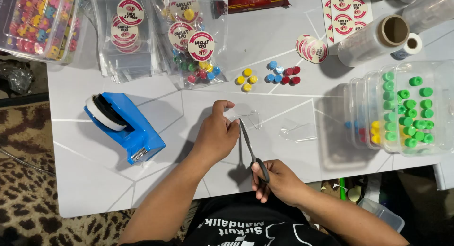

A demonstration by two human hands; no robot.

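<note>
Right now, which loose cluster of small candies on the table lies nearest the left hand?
The yellow cluster, directly above the left hand; the blue and red cluster sits farther right.

Both bare arms reach up from the bottom, out over the table. The left forearm slants up and to the right, and the wrist is bent a little. The left hand [217,135] is curled, knuckles up, with the thumb sticking up and the fingertips pinched together at its right side. The right arm comes in from the lower right, lying lower and closer to the body. The right hand [276,180] is closed into a loose fist, with its fingers wrapped around a dark handle. The two hands are near each other but not touching.
</note>
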